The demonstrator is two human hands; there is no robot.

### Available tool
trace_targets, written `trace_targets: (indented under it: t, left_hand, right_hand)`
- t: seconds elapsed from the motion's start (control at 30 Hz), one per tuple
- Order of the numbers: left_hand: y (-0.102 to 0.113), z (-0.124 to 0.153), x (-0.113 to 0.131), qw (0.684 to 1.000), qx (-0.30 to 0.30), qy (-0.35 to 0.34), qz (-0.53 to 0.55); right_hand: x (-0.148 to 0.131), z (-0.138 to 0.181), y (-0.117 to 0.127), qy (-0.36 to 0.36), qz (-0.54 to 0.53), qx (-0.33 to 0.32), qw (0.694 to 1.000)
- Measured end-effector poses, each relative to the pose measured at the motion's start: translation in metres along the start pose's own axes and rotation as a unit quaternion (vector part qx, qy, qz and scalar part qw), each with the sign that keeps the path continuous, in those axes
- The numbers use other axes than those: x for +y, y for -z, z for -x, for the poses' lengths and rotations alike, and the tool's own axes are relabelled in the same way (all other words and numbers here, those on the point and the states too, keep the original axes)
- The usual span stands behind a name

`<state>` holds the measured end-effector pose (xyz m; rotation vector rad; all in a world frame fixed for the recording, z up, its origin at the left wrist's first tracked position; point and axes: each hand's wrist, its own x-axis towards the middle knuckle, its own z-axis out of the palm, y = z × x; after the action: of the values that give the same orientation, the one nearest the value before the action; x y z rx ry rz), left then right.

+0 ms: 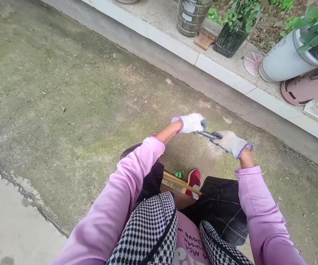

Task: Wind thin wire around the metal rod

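My left hand (194,123), in a white knit glove with a grey-blue palm and purple cuff, is closed around one end of a dark, ribbed rod (207,134). From the other side, my right hand (230,141), gloved alike, grips the opposite end. Only a short grey stretch of it shows between the two hands, so its full length and kind stay hidden. Both arms reach forward, holding the rod above the ground in front of my knees.
Below me lie light wooden sticks (172,179), a small green wrapper (178,175) and my red shoe (194,180). A low tiled ledge (219,75) runs along the upper right, bearing a white pot (282,59), a pink pot (310,86) and a black planter (229,40).
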<state>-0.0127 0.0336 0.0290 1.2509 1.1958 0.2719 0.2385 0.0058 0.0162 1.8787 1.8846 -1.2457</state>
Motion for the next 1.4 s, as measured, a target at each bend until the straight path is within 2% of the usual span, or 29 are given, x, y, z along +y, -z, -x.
trace_targets:
  t: [0.1,0.2,0.33,0.5,0.6,0.67,0.73,0.83,0.9,1.0,1.07,1.23,1.3,1.4]
  left_hand:
    - [-0.007,-0.003,0.001,0.998,0.007,-0.047,-0.033]
    - [-0.013,-0.006,0.002,0.997,0.022,-0.067,0.031]
    - [-0.019,-0.006,0.005,0.989,0.010,-0.080,0.124]
    - [-0.012,0.002,0.011,0.980,-0.013,-0.076,0.182]
    - [-0.002,0.010,0.014,0.978,-0.050,-0.082,0.186]
    - [0.001,0.013,0.014,0.977,-0.054,-0.079,0.191]
    - [0.000,0.012,0.014,0.976,-0.041,-0.075,0.199]
    - [-0.010,0.005,0.013,0.977,0.017,-0.063,0.203]
    - [-0.017,0.001,0.013,0.977,0.052,-0.056,0.200]
    - [-0.021,-0.002,0.013,0.977,0.057,-0.060,0.198]
    - [-0.017,-0.001,0.014,0.979,0.039,-0.067,0.189]
    - [-0.002,-0.001,0.011,0.987,-0.002,-0.081,0.140]
    - [0.002,-0.005,0.006,0.989,0.003,-0.090,0.121]
    - [0.006,-0.009,-0.001,0.992,-0.013,-0.103,0.078]
  right_hand:
    - [0.005,-0.006,0.007,-0.023,-0.041,0.107,0.993]
    - [0.004,0.004,0.014,-0.009,-0.190,0.159,0.969]
    - [-0.006,0.023,0.013,0.080,-0.388,0.086,0.914]
    - [-0.017,0.028,-0.002,0.140,-0.493,-0.057,0.857]
    - [-0.018,0.024,-0.008,0.151,-0.502,-0.120,0.843]
    - [-0.017,0.022,-0.010,0.150,-0.485,-0.124,0.852]
    - [-0.017,0.019,-0.010,0.152,-0.459,-0.071,0.873]
    - [-0.021,0.014,-0.010,0.146,-0.415,0.085,0.894]
    - [-0.024,0.011,-0.012,0.117,-0.373,0.171,0.904]
    - [-0.026,0.010,-0.014,0.073,-0.328,0.213,0.917]
    - [-0.026,0.012,-0.013,0.084,-0.363,0.194,0.908]
    - [-0.018,0.028,0.003,0.152,-0.491,0.090,0.853]
    - [-0.012,0.033,0.009,0.178,-0.480,0.022,0.858]
    - [-0.005,0.035,0.011,0.189,-0.371,-0.134,0.899]
